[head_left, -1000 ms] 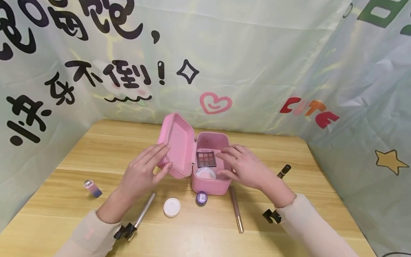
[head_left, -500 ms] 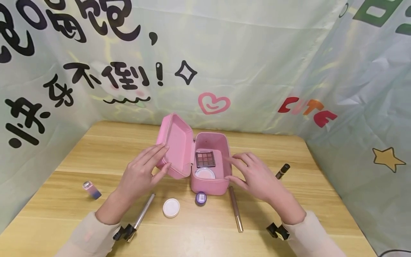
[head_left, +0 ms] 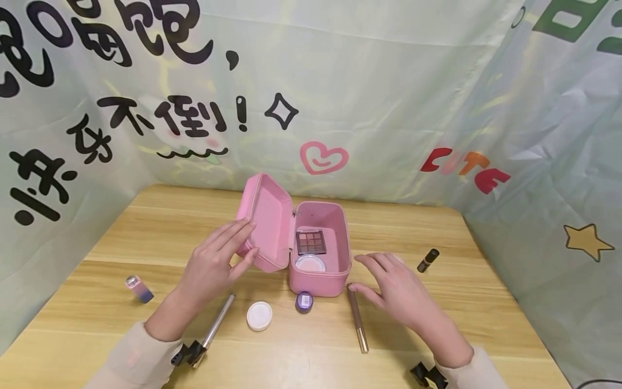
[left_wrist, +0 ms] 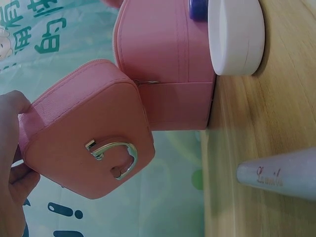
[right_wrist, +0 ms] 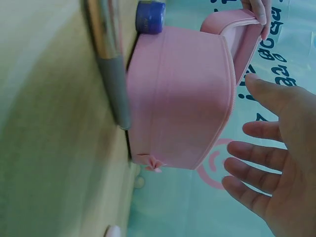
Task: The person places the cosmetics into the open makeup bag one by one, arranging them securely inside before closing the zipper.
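A pink cosmetic case (head_left: 318,282) stands on the table, its lid (head_left: 272,221) swung out to the left. My left hand (head_left: 214,259) grips the edge of that lid between thumb and fingers; the left wrist view shows the lid's gold handle (left_wrist: 118,155). Inside the case lie an eyeshadow palette (head_left: 311,242) and a round white compact (head_left: 311,263). My right hand (head_left: 396,286) is just right of the case, fingers spread and holding nothing. Below its thumb lies a brown pen-shaped cosmetic tube (head_left: 358,319). The right wrist view shows the fingers apart beside the case wall (right_wrist: 182,98).
Before the case are a small purple-capped jar (head_left: 304,302) and a white round jar (head_left: 259,316). A silver pen-like tube (head_left: 218,321) lies by my left wrist, with a pink-and-blue tube (head_left: 139,289) farther left. A black tube (head_left: 428,260) lies at right. A printed cloth (head_left: 389,108) hangs behind the table.
My right hand has moved out of the case, to the right and toward me, uncovering the black tube. My left hand keeps its grip on the lid.
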Demonstrator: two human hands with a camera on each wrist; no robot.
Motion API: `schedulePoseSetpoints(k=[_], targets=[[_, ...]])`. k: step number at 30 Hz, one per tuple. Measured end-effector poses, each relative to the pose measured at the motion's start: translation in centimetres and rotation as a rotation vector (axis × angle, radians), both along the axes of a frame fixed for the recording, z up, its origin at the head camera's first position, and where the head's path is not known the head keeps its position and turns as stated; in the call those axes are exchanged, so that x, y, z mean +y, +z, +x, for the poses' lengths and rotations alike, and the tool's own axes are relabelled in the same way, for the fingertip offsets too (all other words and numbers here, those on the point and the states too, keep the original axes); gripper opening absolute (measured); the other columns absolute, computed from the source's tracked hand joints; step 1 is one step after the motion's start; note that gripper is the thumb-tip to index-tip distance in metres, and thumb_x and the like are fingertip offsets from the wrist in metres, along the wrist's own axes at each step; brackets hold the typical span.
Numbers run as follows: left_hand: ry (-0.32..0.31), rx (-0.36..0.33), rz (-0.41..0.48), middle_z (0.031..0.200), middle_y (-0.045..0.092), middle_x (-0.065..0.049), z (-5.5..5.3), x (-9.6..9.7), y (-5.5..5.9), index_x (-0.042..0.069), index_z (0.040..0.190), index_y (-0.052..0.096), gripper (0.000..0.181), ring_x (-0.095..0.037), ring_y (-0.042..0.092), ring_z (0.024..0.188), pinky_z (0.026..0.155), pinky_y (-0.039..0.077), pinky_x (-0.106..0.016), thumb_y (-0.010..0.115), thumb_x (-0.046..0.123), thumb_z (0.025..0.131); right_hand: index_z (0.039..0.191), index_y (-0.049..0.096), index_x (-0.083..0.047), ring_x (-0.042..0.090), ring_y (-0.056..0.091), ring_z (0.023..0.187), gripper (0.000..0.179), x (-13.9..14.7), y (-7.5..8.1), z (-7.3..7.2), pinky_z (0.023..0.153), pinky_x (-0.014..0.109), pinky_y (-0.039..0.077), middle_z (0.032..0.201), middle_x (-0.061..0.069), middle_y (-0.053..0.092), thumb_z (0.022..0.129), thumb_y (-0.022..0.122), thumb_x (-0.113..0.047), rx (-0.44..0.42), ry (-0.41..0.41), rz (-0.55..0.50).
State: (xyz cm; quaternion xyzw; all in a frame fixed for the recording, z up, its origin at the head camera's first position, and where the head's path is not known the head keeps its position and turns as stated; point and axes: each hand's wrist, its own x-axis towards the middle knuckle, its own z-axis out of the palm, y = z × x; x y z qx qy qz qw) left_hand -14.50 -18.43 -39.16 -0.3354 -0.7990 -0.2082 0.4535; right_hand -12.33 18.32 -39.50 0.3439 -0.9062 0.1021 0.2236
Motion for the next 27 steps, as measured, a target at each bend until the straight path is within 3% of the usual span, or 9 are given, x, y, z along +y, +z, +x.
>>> schedulePoseSetpoints(k=[11, 19, 27], targets=[[0.006, -0.005, -0.007, 0.122, 0.065, -0.016, 0.0, 0.0, -0.1, -0.001, 0.122, 0.066, 0.048, -0.034, 0.063, 0.108, 0.090, 0.054, -0.048, 0.051, 0.038, 0.100, 0.123, 0.061, -0.011, 0.024, 0.065, 0.093, 0.052, 0.5, -2.1, 1.0, 0.076, 0.043, 0.058, 0.105, 0.004, 0.065, 0.087, 0.069, -0.048, -0.110, -0.073, 0.062], [0.004, -0.010, -0.004, 0.122, 0.065, -0.016, 0.0, 0.0, 0.0, -0.001, 0.122, 0.066, 0.048, -0.034, 0.063, 0.109, 0.090, 0.054, -0.048, 0.051, 0.038, 0.100, 0.120, 0.063, -0.014, 0.021, 0.065, 0.095, 0.051, 0.8, -3.1, 1.1, 0.077, 0.040, 0.057, 0.105, 0.000, 0.065, 0.085, 0.072, -0.049, -0.146, -0.061, 0.095], [0.001, -0.013, -0.003, 0.122, 0.065, -0.016, 0.0, 0.0, -0.1, -0.001, 0.122, 0.065, 0.048, -0.034, 0.063, 0.109, 0.091, 0.054, -0.048, 0.051, 0.039, 0.100, 0.116, 0.065, -0.013, 0.018, 0.063, 0.089, 0.051, 0.7, -3.9, 1.5, 0.075, 0.039, 0.056, 0.099, -0.001, 0.063, 0.085, 0.069, -0.054, -0.253, -0.071, 0.175]])
